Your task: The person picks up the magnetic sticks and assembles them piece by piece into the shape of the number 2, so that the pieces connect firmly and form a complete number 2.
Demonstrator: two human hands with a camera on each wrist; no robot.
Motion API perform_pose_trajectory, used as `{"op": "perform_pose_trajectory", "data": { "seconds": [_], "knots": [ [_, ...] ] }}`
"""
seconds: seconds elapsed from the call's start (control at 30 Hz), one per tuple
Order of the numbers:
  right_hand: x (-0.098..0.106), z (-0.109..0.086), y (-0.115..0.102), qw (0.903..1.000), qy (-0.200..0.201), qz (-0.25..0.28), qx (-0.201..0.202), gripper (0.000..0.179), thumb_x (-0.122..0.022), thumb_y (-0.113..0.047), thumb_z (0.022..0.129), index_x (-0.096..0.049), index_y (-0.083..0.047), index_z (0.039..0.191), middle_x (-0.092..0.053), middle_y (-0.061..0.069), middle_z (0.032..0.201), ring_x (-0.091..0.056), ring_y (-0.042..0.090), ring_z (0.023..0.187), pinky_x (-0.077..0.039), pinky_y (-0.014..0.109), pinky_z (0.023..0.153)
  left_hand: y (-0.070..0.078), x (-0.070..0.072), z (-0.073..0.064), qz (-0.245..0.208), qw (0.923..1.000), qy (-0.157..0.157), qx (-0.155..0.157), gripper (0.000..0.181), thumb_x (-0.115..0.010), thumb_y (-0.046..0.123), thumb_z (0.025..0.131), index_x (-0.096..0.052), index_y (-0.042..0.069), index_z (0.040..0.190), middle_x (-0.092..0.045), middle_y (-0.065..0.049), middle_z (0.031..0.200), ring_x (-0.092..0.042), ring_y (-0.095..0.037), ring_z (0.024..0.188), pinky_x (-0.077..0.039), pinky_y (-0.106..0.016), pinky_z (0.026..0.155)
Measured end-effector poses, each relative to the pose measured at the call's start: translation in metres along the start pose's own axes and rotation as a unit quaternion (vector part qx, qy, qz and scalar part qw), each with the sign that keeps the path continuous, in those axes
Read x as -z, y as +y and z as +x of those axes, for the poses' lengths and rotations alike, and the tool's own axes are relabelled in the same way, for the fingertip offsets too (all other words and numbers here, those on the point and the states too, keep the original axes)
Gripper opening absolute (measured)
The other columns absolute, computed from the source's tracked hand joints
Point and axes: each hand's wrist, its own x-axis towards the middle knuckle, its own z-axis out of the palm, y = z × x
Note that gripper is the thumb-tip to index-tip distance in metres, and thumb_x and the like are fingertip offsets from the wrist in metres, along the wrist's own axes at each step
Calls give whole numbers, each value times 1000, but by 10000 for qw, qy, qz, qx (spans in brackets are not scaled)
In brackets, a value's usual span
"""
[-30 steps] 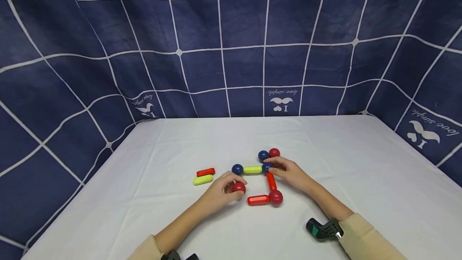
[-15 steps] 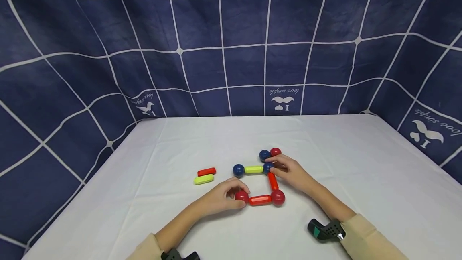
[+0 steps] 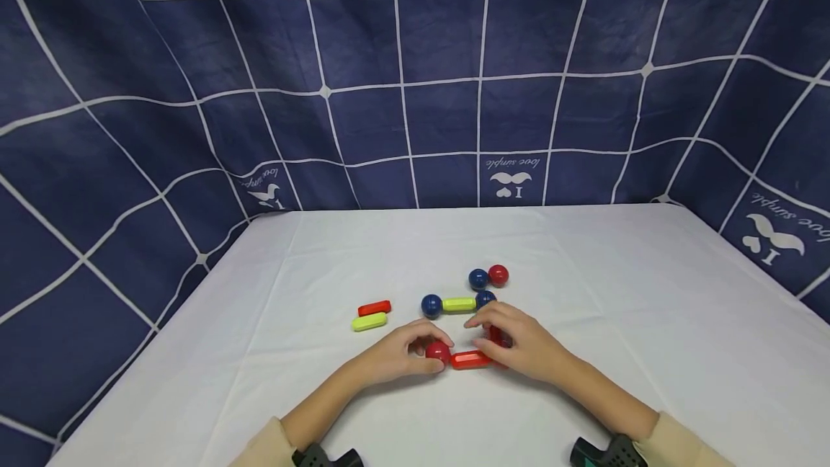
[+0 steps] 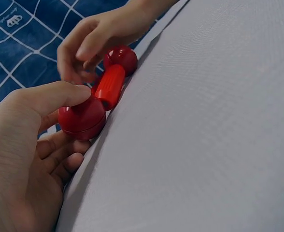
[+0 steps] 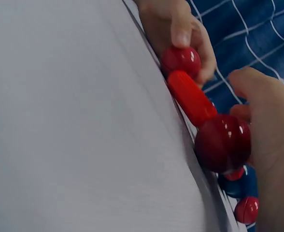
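Note:
My left hand pinches a red ball between thumb and fingers at the near left of a ball-and-stick frame on the table. This ball meets the end of a red stick, whose other end joins a second red ball. Over that corner is my right hand, thumb and fingers spread apart, partly hiding the ball and another red stick. Along the far side, a yellow-green stick links a left blue ball to a right blue ball.
Left of the frame lie a loose red stick and a loose yellow-green stick, side by side. Behind it, a spare blue ball and spare red ball sit together. A dark blue checked curtain hangs behind the white table.
My left hand has brought its red ball nearer me, up to the red stick's free end. My right hand has left the far blue ball and come nearer to the right-hand red ball.

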Motion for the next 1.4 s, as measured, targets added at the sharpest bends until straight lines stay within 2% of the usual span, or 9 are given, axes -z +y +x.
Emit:
{"op": "perform_pose_trajectory", "data": {
  "seconds": [0.17, 0.3, 0.43, 0.67, 0.93, 1.1, 1.27, 1.4],
  "knots": [
    [-3, -5, -8, 9967, -721, -301, 198, 22, -73, -30, 89, -69, -26, 110, -67, -14, 105, -59, 7, 101, -41, 38, 94, -1, 1, 0, -19, 10000, 25, 41, 35, -72, 22, 88, -65, 7, 119, -61, -5, 105, -50, -4, 89, -43, -19, 79],
    [-4, -5, -10, 9946, -967, -319, 186, 20, -74, -26, 89, -68, -25, 109, -67, -15, 103, -59, 8, 101, -36, 41, 96, -2, 2, 1, -93, 9999, -6, 84, 35, -73, 20, 87, -64, 5, 118, -60, -3, 102, -50, -6, 87, -43, -19, 77],
    [-4, -5, -10, 9951, -967, -149, 146, 18, -73, -23, 91, -68, -23, 108, -67, -13, 102, -58, 9, 101, -35, 42, 95, -2, 2, 2, -202, 9997, -41, 129, 35, -73, 19, 86, -63, 5, 116, -59, -3, 101, -51, -7, 88, -43, -20, 76],
    [-9, -5, -6, 9976, -651, 130, 188, 17, -72, -16, 89, -68, -16, 106, -68, -9, 97, -61, 5, 91, -33, 41, 95, -5, 2, 2, -430, 9990, -54, 69, 34, -73, 16, 85, -62, 2, 114, -58, -2, 98, -50, -9, 88, -42, -19, 76],
    [-11, -5, -5, 9981, -531, 211, 223, 17, -72, -17, 89, -67, -16, 105, -71, -8, 98, -61, 8, 92, -32, 40, 95, -5, 3, 2, -535, 9985, -66, -32, 33, -72, 15, 85, -62, 0, 112, -58, -3, 97, -50, -9, 86, -42, -19, 75],
    [-14, -5, -10, 9983, -527, 249, 9, 16, -72, -19, 90, -67, -17, 105, -72, -8, 100, -59, 12, 98, -32, 41, 97, -4, 2, 2, -496, 9987, -87, 10, 32, -70, 15, 84, -60, 1, 111, -57, -4, 97, -50, -12, 88, -43, -20, 76],
    [-14, -4, -14, 9984, -505, 232, -54, 16, -72, -18, 89, -66, -17, 104, -70, -7, 99, -61, 11, 95, -32, 43, 96, -3, 2, 2, -437, 9990, -99, 72, 31, -68, 15, 84, -58, 1, 110, -56, -4, 97, -50, -13, 89, -43, -21, 76],
    [-8, -1, -13, 9952, -796, 413, -386, 19, -72, -21, 90, -66, -18, 107, -70, -7, 100, -58, 10, 97, -35, 40, 95, -2, 2, 2, -455, 9988, -105, 127, 32, -67, 15, 84, -58, 1, 111, -56, -4, 98, -50, -14, 90, -44, -21, 76]
  ]
}}
